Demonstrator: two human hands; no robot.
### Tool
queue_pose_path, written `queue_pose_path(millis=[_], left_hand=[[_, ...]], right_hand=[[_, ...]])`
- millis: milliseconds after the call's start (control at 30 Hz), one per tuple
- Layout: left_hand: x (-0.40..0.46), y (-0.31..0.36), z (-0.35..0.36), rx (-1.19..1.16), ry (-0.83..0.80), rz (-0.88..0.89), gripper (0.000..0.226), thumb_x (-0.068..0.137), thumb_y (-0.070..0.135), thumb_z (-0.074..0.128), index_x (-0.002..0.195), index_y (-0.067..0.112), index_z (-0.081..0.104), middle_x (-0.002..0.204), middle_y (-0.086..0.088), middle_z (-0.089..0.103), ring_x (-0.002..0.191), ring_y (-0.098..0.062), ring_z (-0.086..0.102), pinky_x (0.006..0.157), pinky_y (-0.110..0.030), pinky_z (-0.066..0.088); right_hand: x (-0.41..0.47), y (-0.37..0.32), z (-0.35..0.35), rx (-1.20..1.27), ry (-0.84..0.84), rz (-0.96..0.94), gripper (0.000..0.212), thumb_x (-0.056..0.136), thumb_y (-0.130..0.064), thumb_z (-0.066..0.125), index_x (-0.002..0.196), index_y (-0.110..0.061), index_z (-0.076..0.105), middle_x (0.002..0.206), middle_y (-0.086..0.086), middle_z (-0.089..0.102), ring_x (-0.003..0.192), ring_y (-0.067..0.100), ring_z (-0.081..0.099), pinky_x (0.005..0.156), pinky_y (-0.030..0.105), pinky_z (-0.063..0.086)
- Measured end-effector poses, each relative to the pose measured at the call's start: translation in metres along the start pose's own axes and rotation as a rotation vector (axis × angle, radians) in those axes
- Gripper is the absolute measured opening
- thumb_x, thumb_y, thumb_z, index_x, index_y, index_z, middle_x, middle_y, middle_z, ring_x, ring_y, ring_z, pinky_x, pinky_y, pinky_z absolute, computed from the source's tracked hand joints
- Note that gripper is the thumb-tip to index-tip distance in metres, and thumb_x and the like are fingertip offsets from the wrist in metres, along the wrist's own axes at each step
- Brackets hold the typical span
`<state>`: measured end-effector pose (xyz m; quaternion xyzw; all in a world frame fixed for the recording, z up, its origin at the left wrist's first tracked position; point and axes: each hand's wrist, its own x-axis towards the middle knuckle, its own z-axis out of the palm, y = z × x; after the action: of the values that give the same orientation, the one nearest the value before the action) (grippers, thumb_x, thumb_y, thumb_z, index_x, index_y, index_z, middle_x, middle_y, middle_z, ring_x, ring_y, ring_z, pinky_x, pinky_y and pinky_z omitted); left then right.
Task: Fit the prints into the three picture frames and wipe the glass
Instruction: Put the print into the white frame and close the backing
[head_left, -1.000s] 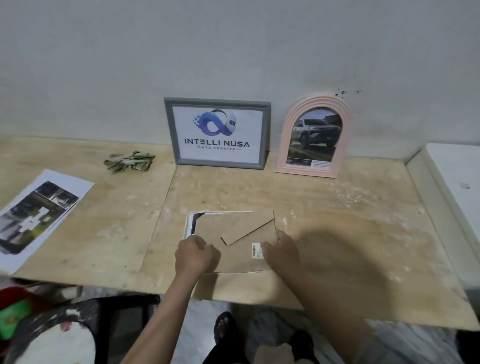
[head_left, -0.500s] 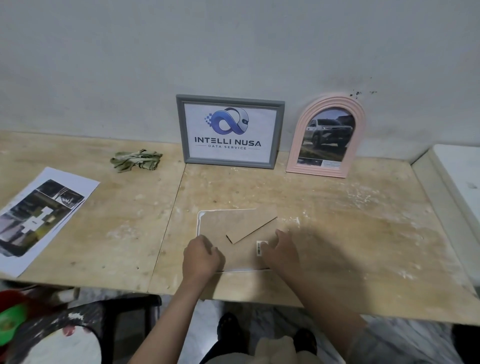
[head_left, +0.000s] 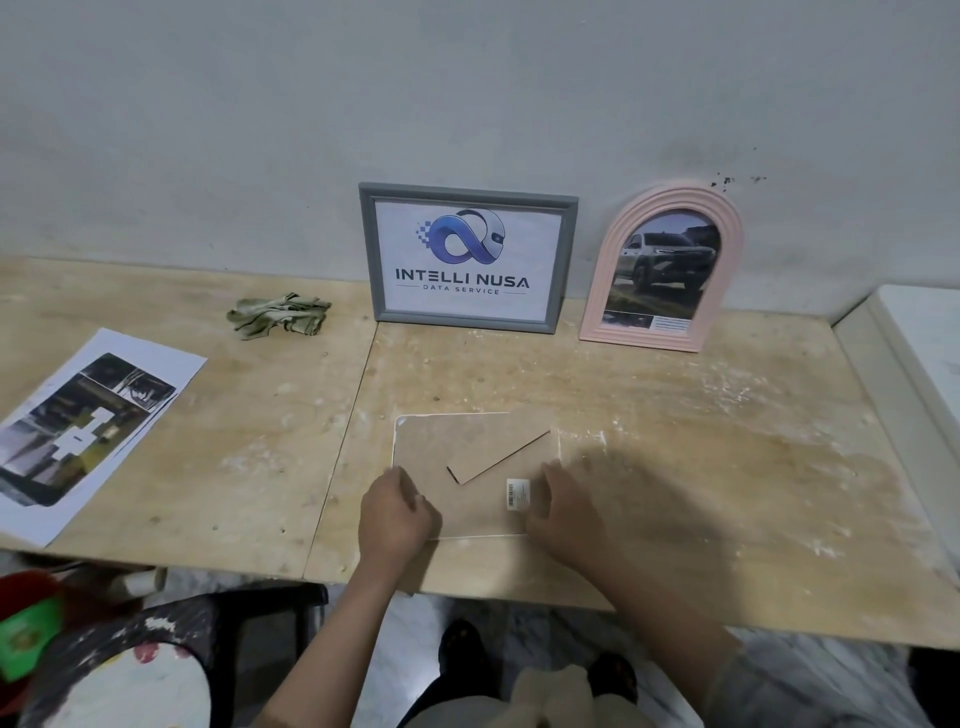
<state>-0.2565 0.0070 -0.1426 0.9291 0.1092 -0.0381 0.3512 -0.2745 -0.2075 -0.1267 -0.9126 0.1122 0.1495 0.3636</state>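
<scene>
Head view: a white frame (head_left: 397, 423) lies face down on the wooden table (head_left: 675, 441), with its brown backing board (head_left: 467, 447) on top. The left hand (head_left: 397, 514) is curled and pinches the near left edge of the board. The right hand (head_left: 563, 512) presses on the near right edge; it is blurry, so I cannot tell its grip. Beyond the hands stand a grey frame (head_left: 470, 257) and a pink arched frame (head_left: 662, 267). Far left of the left hand lie prints (head_left: 88, 426) and a cloth (head_left: 278, 315).

Dim, flat indoor light, soft shadow spreading right of the right hand (head_left: 563, 512) over the tabletop (head_left: 727, 441), that hand motion-blurred, wide-angle bending at the edges, no glare, faint overall softness
</scene>
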Motion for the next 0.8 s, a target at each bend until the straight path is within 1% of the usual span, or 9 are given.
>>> queue_pose_path(millis=[67, 167, 267, 367, 467, 533, 600, 667, 800], left_hand=[[0.002, -0.002, 0.0, 0.018, -0.009, 0.006, 0.019, 0.075, 0.008, 0.061, 0.071, 0.006, 0.043, 0.067, -0.004, 0.047, 0.063, -0.021, 0.045, 0.048, -0.025, 0.025], [0.002, -0.004, 0.0, 0.038, -0.027, 0.003, 0.021, 0.073, 0.009, 0.065, 0.074, 0.007, 0.044, 0.073, -0.005, 0.051, 0.07, -0.023, 0.048, 0.05, -0.025, 0.026], [0.003, -0.007, 0.0, 0.098, -0.077, 0.003, 0.028, 0.073, 0.016, 0.073, 0.088, 0.006, 0.052, 0.09, -0.007, 0.057, 0.087, -0.028, 0.053, 0.063, -0.028, 0.033], [0.005, -0.009, -0.005, 0.188, -0.161, 0.009, 0.053, 0.074, 0.026, 0.077, 0.115, 0.005, 0.05, 0.11, -0.009, 0.055, 0.104, -0.03, 0.05, 0.076, -0.031, 0.038], [0.009, -0.008, -0.013, 0.264, -0.238, 0.042, 0.073, 0.073, 0.031, 0.078, 0.131, 0.005, 0.042, 0.126, -0.009, 0.049, 0.114, -0.03, 0.045, 0.084, -0.035, 0.041], [0.014, -0.008, -0.015, 0.323, -0.279, 0.062, 0.085, 0.073, 0.033, 0.076, 0.14, 0.005, 0.033, 0.142, -0.011, 0.04, 0.124, -0.03, 0.04, 0.092, -0.037, 0.042], [0.017, -0.004, -0.015, 0.419, -0.34, 0.081, 0.095, 0.075, 0.035, 0.074, 0.148, 0.006, 0.02, 0.157, -0.013, 0.019, 0.137, -0.03, 0.03, 0.104, -0.037, 0.037], [0.02, -0.001, -0.013, 0.528, -0.398, 0.1, 0.096, 0.079, 0.037, 0.069, 0.151, 0.008, 0.012, 0.16, -0.013, 0.002, 0.145, -0.027, 0.018, 0.112, -0.041, 0.03], [0.026, 0.002, -0.014, 0.684, -0.466, 0.113, 0.091, 0.085, 0.042, 0.06, 0.151, 0.01, 0.006, 0.16, -0.012, -0.009, 0.148, -0.024, 0.001, 0.112, -0.049, 0.022]], right_hand=[[0.0, 0.001, 0.004, -0.079, -0.054, -0.044, 0.029, 0.076, -0.023, 0.059, 0.099, -0.014, 0.044, 0.113, 0.011, 0.049, 0.111, 0.034, 0.047, 0.085, 0.04, 0.042], [-0.001, 0.001, 0.005, -0.231, -0.088, -0.105, 0.046, 0.086, -0.025, 0.056, 0.126, -0.008, 0.041, 0.143, 0.017, 0.033, 0.134, 0.036, 0.028, 0.104, 0.039, 0.029], [0.0, 0.005, 0.005, -0.375, -0.071, -0.162, 0.053, 0.087, -0.028, 0.056, 0.131, -0.005, 0.038, 0.149, 0.019, 0.027, 0.135, 0.034, 0.03, 0.105, 0.036, 0.029], [0.005, 0.011, 0.003, -0.508, -0.062, -0.186, 0.06, 0.083, -0.036, 0.058, 0.132, -0.005, 0.042, 0.149, 0.021, 0.029, 0.129, 0.037, 0.038, 0.102, 0.043, 0.035], [0.015, 0.014, -0.003, -0.696, -0.115, -0.233, 0.059, 0.086, -0.039, 0.057, 0.135, -0.015, 0.038, 0.154, 0.014, 0.019, 0.137, 0.032, 0.027, 0.107, 0.047, 0.028], [0.023, 0.014, -0.01, -0.759, -0.137, -0.248, 0.052, 0.087, -0.038, 0.059, 0.132, -0.019, 0.042, 0.156, 0.01, 0.012, 0.139, 0.033, 0.02, 0.109, 0.051, 0.022], [0.029, 0.012, -0.013, -0.791, -0.149, -0.259, 0.049, 0.087, -0.035, 0.061, 0.131, -0.019, 0.047, 0.157, 0.008, 0.013, 0.139, 0.033, 0.02, 0.11, 0.053, 0.02], [0.033, 0.012, -0.014, -0.833, -0.169, -0.274, 0.055, 0.087, -0.036, 0.06, 0.136, -0.017, 0.044, 0.157, 0.007, 0.014, 0.14, 0.032, 0.02, 0.11, 0.054, 0.018], [0.035, 0.015, -0.013, -0.894, -0.197, -0.288, 0.07, 0.088, -0.042, 0.057, 0.145, -0.014, 0.027, 0.157, 0.009, 0.012, 0.14, 0.03, 0.021, 0.11, 0.054, 0.018]])
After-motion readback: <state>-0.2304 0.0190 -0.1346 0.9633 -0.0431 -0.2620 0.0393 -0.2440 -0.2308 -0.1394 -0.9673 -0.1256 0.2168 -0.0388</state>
